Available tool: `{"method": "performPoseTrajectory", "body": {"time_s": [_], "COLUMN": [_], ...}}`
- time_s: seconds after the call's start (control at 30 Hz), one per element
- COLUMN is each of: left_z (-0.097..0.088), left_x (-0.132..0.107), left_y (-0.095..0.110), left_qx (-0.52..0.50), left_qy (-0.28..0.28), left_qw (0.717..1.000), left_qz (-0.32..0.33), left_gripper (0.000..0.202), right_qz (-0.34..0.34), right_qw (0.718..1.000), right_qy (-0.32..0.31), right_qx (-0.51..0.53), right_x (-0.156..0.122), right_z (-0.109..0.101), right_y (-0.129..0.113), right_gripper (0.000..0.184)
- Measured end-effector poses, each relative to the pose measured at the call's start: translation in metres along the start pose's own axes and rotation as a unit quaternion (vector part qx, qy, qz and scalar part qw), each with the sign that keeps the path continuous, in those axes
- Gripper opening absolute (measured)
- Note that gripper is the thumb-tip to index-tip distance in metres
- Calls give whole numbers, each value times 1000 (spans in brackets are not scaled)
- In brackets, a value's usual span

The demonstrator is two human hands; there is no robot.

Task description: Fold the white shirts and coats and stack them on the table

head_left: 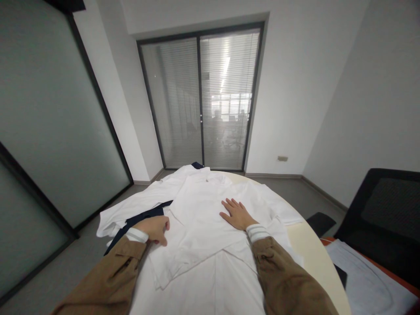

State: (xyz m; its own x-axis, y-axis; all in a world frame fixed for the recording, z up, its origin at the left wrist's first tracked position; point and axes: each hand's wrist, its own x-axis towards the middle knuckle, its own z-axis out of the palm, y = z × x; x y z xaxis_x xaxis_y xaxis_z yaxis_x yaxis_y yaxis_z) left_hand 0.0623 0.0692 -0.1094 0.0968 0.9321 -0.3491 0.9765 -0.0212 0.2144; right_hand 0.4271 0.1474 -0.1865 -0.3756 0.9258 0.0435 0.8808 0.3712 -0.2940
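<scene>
A white shirt (200,205) lies spread over a round cream table (315,249), its collar at the far end. My right hand (235,213) lies flat on the shirt's chest with fingers stretched out. My left hand (155,229) has its fingers curled, pinching the shirt's folded left edge. A dark navy garment (144,216) shows under the white cloth beside my left hand. Both my arms wear brown sleeves with white striped cuffs.
A black mesh office chair (383,214) stands at the right. Near it lies a pale cloth (364,280) on an orange-edged surface. Frosted glass walls run along the left; a glass door with blinds (200,100) is straight ahead.
</scene>
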Motion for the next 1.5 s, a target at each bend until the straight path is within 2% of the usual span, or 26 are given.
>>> {"method": "performPoseTrajectory", "body": {"time_s": [0.07,0.13,0.2,0.4,0.5,0.53,0.57,0.67,0.73,0.83,1.0,1.13,1.27,1.33,1.43,1.5], "left_z": [-1,0,4,19,20,20,19,15,13,10,6,6,5,4,3,3], "left_x": [6,13,22,38,32,29,25,12,5,1,4,6,8,10,15,19], "left_y": [0,-1,-4,-10,-5,-2,1,10,15,19,14,7,-2,-7,-12,-14], "left_qx": [7,9,12,-7,14,15,6,-48,-48,-17,-32,-38,-84,-82,-33,-11], "left_qy": [87,172,222,193,234,228,197,24,-41,-48,-12,-65,-102,-53,117,178], "left_qw": [996,985,975,980,972,973,980,997,994,993,993,992,989,994,993,983], "left_qz": [8,-9,-28,-41,-32,-21,-4,61,87,103,112,103,63,42,-9,-35], "left_gripper": [39,40,47,60,49,41,34,30,31,20,13,18,30,26,24,25], "right_qz": [-1,1,6,2,5,7,8,12,19,27,37,41,46,49,49,41], "right_qw": [1000,1000,1000,1000,1000,1000,1000,1000,1000,999,999,999,999,999,999,999], "right_qy": [3,4,1,-8,-5,-5,-5,-7,-5,2,7,4,9,10,13,17], "right_qx": [1,-1,-6,-1,11,13,15,20,21,18,13,6,5,4,3,2], "right_x": [0,0,-1,-1,-1,-1,-1,-2,-2,-1,-1,-2,-2,-1,-2,-3], "right_z": [0,0,0,-2,-3,-4,-4,-5,-5,-4,-3,-4,-4,-3,-3,-8], "right_y": [0,-1,-2,-3,-4,-4,-4,-5,-5,-5,-4,-5,-4,-4,-4,-4], "right_gripper": [75,74,74,74,69,68,68,67,66,65,65,64,62,62,60,58]}}
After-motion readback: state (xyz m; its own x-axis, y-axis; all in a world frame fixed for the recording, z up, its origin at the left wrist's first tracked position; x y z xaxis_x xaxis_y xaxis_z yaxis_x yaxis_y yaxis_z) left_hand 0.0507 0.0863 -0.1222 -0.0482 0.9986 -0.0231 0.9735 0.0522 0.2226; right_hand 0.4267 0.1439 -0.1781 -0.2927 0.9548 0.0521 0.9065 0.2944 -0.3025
